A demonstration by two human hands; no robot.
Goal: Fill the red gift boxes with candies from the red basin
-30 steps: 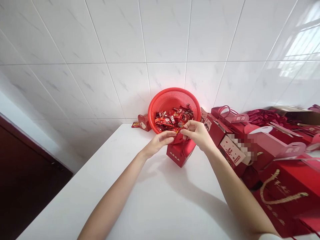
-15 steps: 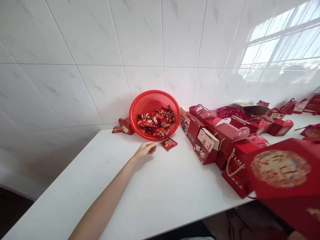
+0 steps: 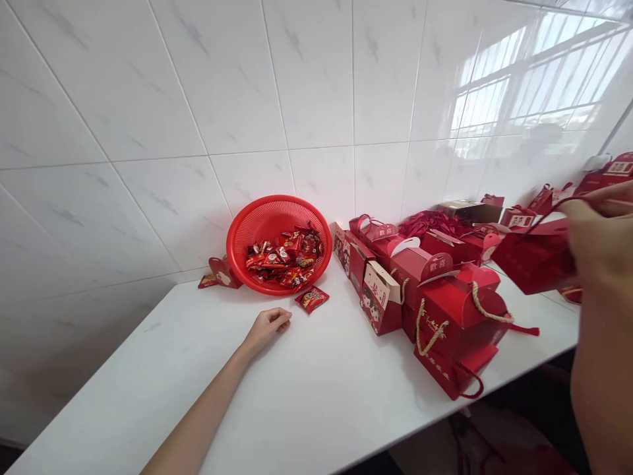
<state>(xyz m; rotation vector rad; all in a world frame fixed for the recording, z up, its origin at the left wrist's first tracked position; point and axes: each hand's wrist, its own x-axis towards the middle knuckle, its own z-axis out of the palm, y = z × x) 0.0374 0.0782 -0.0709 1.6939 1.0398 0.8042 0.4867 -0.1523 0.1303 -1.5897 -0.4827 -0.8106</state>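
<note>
filling the view, the wall: glossy white tile, faint grey veins, thin grout lines, and at upper right a barred window's reflection glowing on the glaze. below it runs the table, smooth and white, its near edge slanting up to the right above deep shadow. and look at the boxes crowding its right side! red card, crisp folds, some with rounded pink flaps, some with twisted straw-coloured rope handles. close to the wall tilts the basket, round red plastic, mesh-sided, mouth towards us, with sweets in shiny red wrappers heaped low inside. behind the boxes, the ribbon heap, crumpled and dark pink.

out at the right edge, the right hand, big in view, holds up the dark box with its thin cord; it's blurred and cut by the frame, so the exact finger grip is hard to call. in front of the basket, the left hand sits low at the table, narrow, fingers curled to the thumb. and smallest, the packet, flat, square, glossy red, lying on the table just before the basket's rim, near that left hand.
</note>
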